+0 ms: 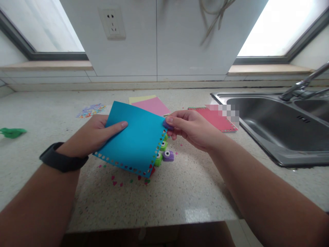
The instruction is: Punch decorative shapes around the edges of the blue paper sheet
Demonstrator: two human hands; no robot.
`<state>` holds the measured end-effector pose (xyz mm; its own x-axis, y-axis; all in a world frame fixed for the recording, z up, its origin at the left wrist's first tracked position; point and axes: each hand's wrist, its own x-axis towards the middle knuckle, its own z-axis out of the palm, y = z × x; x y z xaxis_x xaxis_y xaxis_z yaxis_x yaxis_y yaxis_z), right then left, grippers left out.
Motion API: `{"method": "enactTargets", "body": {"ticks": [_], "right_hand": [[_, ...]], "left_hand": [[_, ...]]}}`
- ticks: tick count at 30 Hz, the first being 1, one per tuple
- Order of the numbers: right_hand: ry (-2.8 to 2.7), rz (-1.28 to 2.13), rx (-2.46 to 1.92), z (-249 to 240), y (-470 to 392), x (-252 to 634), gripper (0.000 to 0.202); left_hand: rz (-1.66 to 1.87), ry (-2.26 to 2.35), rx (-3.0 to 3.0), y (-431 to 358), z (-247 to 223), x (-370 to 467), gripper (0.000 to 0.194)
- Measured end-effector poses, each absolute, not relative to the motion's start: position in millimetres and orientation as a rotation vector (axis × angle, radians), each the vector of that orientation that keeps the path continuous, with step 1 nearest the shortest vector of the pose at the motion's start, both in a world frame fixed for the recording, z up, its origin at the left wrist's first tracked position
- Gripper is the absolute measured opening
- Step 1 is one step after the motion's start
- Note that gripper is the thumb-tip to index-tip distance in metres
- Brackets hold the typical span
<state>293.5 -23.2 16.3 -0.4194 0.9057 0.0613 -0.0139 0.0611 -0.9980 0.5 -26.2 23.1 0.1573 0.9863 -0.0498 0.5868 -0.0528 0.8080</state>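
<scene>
My left hand [102,132] grips a sheet of blue paper [133,137] by its left side, thumb on top and fingers hidden beneath. Small shaped holes run along the sheet's near edge and right edge. At its far right corner, my right hand [187,125] pinches a purple craft punch [168,124], which touches the paper's edge. Below that corner, on the counter, lie a second purple punch [168,156] and several green punches [158,159], partly covered by the sheet. Pink, red and green paper cutouts [114,183] are scattered near the sheet's front edge.
Pink paper [153,105] and yellow paper [141,99] lie behind the blue sheet. Red sheets with punched edges [213,118] rest beside the steel sink [259,137]. Colourful cutouts [91,110] are piled at back left, and a green crumpled item [12,132] lies far left.
</scene>
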Motion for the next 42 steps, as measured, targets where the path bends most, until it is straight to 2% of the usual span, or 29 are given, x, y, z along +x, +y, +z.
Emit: {"method": "enactTargets", "body": {"ticks": [20,32,42], "right_hand": [[-1.520,1.528,-0.920,18.4,-22.5,292.2,0.032],[-1.496,1.447,-0.913,21.9,-24.7,295.0,0.031],[-1.486,1.479,-0.845,31.6,-27.7,299.9,0.028]], "left_hand": [[0.727,1.515,1.715,-27.3,23.5,1.5,0.043],[0.825,1.319,1.256,-33.2,27.9,5.6,0.039],[0.916,1.138,1.125,-36.7,35.0,14.5,0.031]]}}
